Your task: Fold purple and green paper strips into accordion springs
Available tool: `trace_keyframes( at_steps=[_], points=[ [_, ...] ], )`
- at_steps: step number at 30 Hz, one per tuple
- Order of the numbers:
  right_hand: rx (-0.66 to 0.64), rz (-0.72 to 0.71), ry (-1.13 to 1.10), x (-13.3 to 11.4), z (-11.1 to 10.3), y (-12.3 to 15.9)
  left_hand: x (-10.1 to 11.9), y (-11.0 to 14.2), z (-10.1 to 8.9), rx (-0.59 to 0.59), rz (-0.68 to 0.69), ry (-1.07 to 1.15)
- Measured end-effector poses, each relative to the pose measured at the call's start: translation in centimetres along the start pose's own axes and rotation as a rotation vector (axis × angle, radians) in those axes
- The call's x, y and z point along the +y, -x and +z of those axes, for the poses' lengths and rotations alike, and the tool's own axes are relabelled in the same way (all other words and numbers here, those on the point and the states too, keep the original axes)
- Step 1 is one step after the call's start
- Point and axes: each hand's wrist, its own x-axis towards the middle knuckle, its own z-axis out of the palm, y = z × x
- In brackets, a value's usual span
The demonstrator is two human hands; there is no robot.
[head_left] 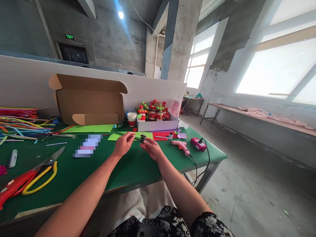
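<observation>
Over the green tabletop, my left hand [124,144] is closed in a pinch; whatever its fingertips may hold is too small to make out. A short way to its right, my right hand [152,148] pinches a small black piece [142,137] with rounded ends, its exact kind unclear. Behind both hands lie a light green sheet [116,136] and a red sheet [158,137]. A pink glue gun [181,146] rests to the right of my right hand, its cord running off the table edge.
Large scissors [37,174] and many coloured pipe cleaners [22,128] lie at left. An open cardboard box [91,105] stands at the back, beside stacked paper cups [131,119] and a white box [158,125] of red and green figures. A magenta power block [198,144] sits at right.
</observation>
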Motion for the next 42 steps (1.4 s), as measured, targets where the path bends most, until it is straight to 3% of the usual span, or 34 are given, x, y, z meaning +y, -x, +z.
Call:
trace_keyframes(
  at_steps=[6, 12, 23, 28, 31, 37, 42],
  points=[
    [-0.001, -0.009, -0.027, 0.0, -0.6, -0.3, 0.4, 0.1, -0.2, -0.106, -0.053, 0.005],
    [-0.087, -0.005, 0.081, 0.3, -0.6, -0.1, 0.4, 0.0, 0.0, -0.09, -0.086, 0.117],
    [-0.101, 0.003, 0.166, 0.2, 0.4, 0.8, 0.9, 0.2, 0.0, -0.077, 0.156, 0.007],
    [-0.018, -0.015, 0.151, 0.1, 0.4, 0.6, 0.9, 0.2, -0.3, -0.054, 0.147, -0.006],
    [0.021, -0.009, 0.176, -0.1, 0.3, 0.6, 0.9, 0.1, -0.7, -0.14, 0.064, 0.064],
    [-0.067, 0.016, 0.318, -0.3, 0.8, 1.1, 0.6, 0.0, -1.5, -0.532, -0.034, 0.157],
    [-0.051, 0.009, 0.39, -0.2, 0.9, 1.2, 0.0, -0.1, -1.1, -0.53, -0.029, 0.132]
  ],
)
